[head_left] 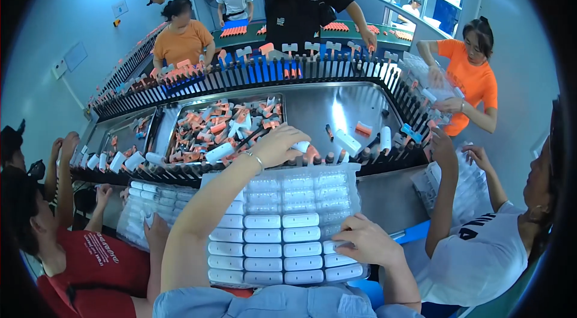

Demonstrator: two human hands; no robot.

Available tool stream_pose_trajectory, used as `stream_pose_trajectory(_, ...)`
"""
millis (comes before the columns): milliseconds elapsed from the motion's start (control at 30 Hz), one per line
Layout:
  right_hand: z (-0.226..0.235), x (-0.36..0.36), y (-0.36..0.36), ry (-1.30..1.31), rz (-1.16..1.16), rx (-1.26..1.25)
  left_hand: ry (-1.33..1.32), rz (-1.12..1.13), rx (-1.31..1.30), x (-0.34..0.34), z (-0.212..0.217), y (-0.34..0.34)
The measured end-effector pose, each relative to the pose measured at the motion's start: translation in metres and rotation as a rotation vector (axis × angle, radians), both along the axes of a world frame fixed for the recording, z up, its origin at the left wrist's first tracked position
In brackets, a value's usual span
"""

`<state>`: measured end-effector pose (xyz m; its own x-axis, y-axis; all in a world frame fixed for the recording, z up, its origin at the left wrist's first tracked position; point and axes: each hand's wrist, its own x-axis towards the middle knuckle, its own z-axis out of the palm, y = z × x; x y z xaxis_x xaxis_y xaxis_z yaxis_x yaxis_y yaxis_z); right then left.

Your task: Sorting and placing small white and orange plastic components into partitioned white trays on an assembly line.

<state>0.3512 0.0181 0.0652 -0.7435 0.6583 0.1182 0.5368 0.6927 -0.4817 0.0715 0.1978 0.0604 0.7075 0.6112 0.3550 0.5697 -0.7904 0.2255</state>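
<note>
My left hand [279, 145], with a bracelet at the wrist, reaches over to the line of upright holders. Its fingers are closed on a small white rounded casing [300, 146] beside an orange piece. In front of me lies a clear plastic blister tray [333, 181]. Rows of white oblong casings [262, 222] fill its nearer pockets, while the farther pockets show bare plastic. At the tray's right side my right hand [374, 244] has its fingers bent over a white casing [332, 247] in a pocket; the palm side is hidden.
A black conveyor [312, 71] with upright holders loops round metal trays. One metal tray holds a heap of orange, grey and black parts [222, 128]. Loose white casings [347, 142] rest along the near side. Co-workers sit close on both sides with similar blister trays [159, 201]; others stand beyond.
</note>
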Motion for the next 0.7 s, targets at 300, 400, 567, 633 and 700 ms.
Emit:
stream_pose_trajectory(300,-0.012,0.0,0.0,0.018,-0.027,0.048,0.049,0.424,-0.268,-0.024,-0.008,-0.008)
stream_pose_trajectory(400,-0.008,0.0,0.002,0.01,-0.014,0.048,0.05,0.438,-0.147,-0.024,-0.011,-0.017)
stream_pose_trajectory(567,-0.001,0.008,0.006,0.12,0.003,-0.068,0.177,0.649,-0.392,-0.062,-0.023,-0.005)
stream_pose_trajectory(633,0.001,0.015,0.009,0.232,-0.075,-0.243,0.086,0.738,-0.496,-0.074,-0.015,-0.007)
stream_pose_trajectory(700,0.011,0.016,0.011,0.307,-0.307,-0.346,0.142,0.79,-0.263,-0.09,-0.036,-0.003)
